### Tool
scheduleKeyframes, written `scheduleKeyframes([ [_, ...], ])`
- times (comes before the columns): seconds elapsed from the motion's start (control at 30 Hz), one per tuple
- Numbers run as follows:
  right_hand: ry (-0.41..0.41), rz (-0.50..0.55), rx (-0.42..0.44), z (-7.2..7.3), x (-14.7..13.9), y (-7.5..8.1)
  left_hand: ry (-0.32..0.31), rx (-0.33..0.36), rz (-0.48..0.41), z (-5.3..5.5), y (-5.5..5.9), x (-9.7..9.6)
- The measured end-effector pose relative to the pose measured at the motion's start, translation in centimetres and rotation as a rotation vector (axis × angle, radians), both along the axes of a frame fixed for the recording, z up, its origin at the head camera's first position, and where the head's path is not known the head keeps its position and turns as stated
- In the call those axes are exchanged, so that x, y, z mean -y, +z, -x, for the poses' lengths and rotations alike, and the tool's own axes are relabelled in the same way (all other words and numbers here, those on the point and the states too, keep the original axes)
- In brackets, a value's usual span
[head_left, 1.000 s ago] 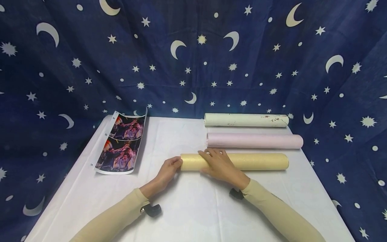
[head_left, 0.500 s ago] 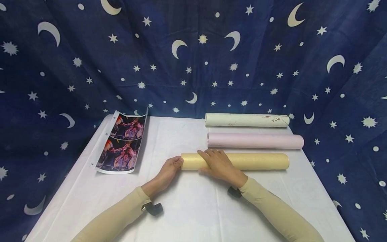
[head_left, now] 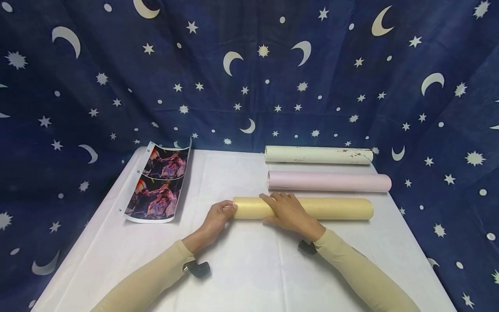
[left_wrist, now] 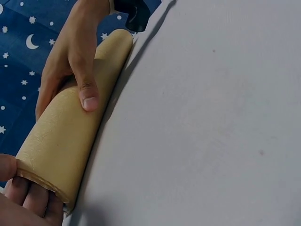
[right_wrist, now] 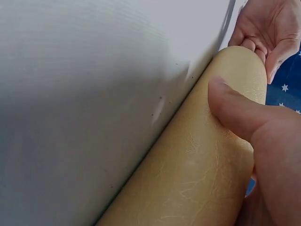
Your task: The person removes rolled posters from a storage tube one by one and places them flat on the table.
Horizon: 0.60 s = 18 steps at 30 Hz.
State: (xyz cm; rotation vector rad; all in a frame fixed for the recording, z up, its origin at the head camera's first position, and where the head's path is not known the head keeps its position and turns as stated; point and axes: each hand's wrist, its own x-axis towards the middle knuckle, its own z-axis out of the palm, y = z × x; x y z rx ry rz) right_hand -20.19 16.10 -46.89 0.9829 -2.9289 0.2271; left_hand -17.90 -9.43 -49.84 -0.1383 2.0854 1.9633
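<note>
A yellow wallpaper roll (head_left: 335,209) with a faintly textured surface lies crosswise on the white table, in front of two other rolls. At its left end my left hand (head_left: 214,221) pinches the rim. The left wrist view shows several of its fingers inside the roll's opening, with the thumb outside against the edge. Over the left-middle part of the roll, my right hand (head_left: 288,212) grips it from above. Its thumb (right_wrist: 235,108) presses the near side of the surface, and the other fingers reach over the far side.
Behind lie a pink roll (head_left: 329,181) and a cream roll with a red floral print (head_left: 317,154), parallel to the yellow one. A curled sheet with two printed photos (head_left: 156,197) lies at the left. A dark blue star-patterned curtain (head_left: 210,65) hangs behind the table (head_left: 241,268).
My right hand has shifted slightly to the right along the yellow wallpaper roll. The left hand stays at the roll's left end.
</note>
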Motion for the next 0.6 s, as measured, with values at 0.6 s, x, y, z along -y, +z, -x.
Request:
scheduleKeyframes([
  [0.6, -0.028, 0.022, -0.119, -0.7, -1.2, 0.4, 0.084, -0.011, -0.020, -0.1, 0.6, 1.2],
])
